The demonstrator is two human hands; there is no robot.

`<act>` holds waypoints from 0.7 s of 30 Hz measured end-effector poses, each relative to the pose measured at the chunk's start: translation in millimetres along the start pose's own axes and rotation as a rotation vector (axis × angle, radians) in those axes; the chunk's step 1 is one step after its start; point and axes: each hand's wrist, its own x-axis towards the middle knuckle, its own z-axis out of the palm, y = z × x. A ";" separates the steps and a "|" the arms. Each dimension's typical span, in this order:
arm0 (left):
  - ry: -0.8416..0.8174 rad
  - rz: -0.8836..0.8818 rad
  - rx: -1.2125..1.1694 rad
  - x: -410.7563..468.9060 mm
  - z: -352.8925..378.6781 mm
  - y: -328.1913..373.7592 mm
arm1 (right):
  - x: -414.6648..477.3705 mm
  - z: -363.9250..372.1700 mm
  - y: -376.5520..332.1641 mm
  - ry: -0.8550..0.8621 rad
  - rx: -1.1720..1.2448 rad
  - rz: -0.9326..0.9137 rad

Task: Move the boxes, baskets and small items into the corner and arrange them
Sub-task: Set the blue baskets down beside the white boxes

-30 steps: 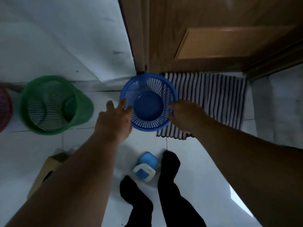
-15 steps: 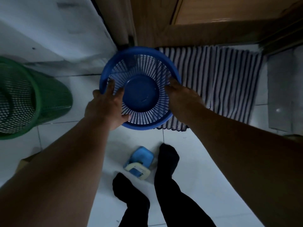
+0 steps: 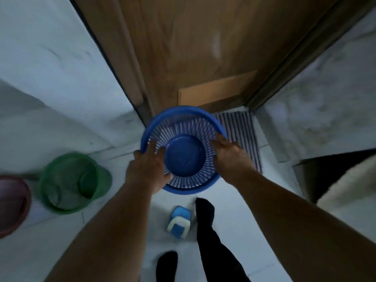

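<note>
The floor (image 3: 114, 237) is pale glossy tile, dimly lit, and it meets white walls (image 3: 50, 64) on the left and right with a brown wooden door (image 3: 195, 49) set between them at the top of the view. At the far left edge a red basket (image 3: 12, 204) shows only in part. Just beside it a green basket (image 3: 73, 182) lies on its side on the tile, its mouth turned toward the camera and its long axis running along the floor. The left hand (image 3: 148, 169) grips the left rim of a blue basket (image 3: 183, 151), fingers curled over the edge and into the slatted wall. That basket is held above the floor in front of the door, open mouth facing up at the camera, its solid round base seen through the mouth, so its axis runs roughly up and down. The right hand (image 3: 230, 157) clasps the opposite rim. Behind it a striped mat (image 3: 242, 135) lies at the door's foot. Below the basket, a small blue and white item (image 3: 179, 222) rests on the tile, close beside a dark-socked foot (image 3: 205, 212). The frame is motion-blurred.
</note>
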 end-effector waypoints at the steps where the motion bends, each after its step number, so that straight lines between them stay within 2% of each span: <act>1: 0.042 0.057 -0.007 -24.7 -21.9 14.1 | -30.1 -25.9 2.2 0.025 0.010 0.048; 8: 0.261 0.488 0.182 -163.8 -139.8 128.9 | -252.2 -166.3 29.8 0.358 0.031 0.369; 12: 0.265 0.691 0.224 -235.5 -178.9 225.5 | -375.4 -202.7 58.2 0.525 0.065 0.601; 16: 0.306 0.928 0.280 -314.8 -173.8 328.5 | -507.8 -206.2 85.4 0.643 0.094 0.859; 21: 0.287 1.237 0.339 -445.3 -107.6 452.8 | -694.9 -166.0 110.6 0.685 0.100 1.172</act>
